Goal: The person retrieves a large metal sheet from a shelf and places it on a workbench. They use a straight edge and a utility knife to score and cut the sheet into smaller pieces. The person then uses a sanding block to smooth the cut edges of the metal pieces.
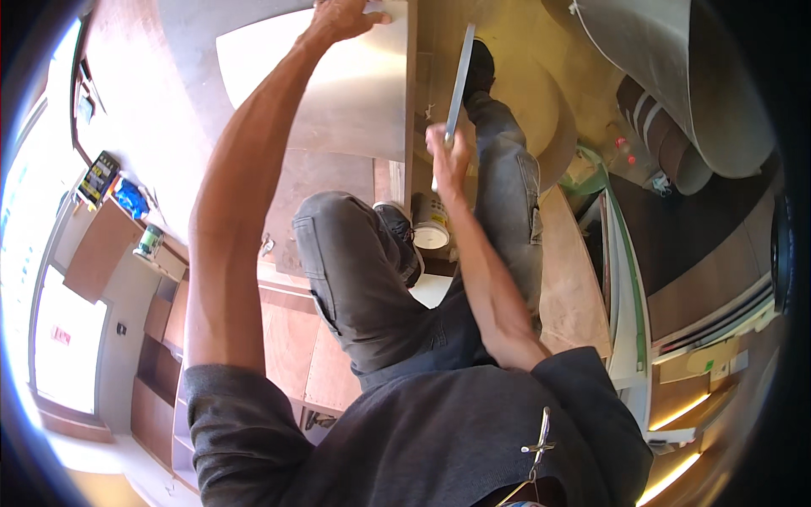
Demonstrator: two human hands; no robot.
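Note:
My left hand point(348, 19) rests at the far edge of a shiny grey sheet point(346, 106), its thumb stretched out across the surface. The upper picture edge cuts off part of that hand. Beside the sheet's right edge, my right hand point(452, 156) is wrapped round a long, flat metal file point(459, 80). The file's blade points up and away, apart from the sheet, and a short end shows below my fist.
Below the sheet stands a bucket point(431, 224) by my shoe. Curled sheets point(676, 68) hang over the right side, and stacked panels point(621, 279) lean nearby. At left, a blue bag point(131, 198) and a can point(149, 241) sit along the bench edge.

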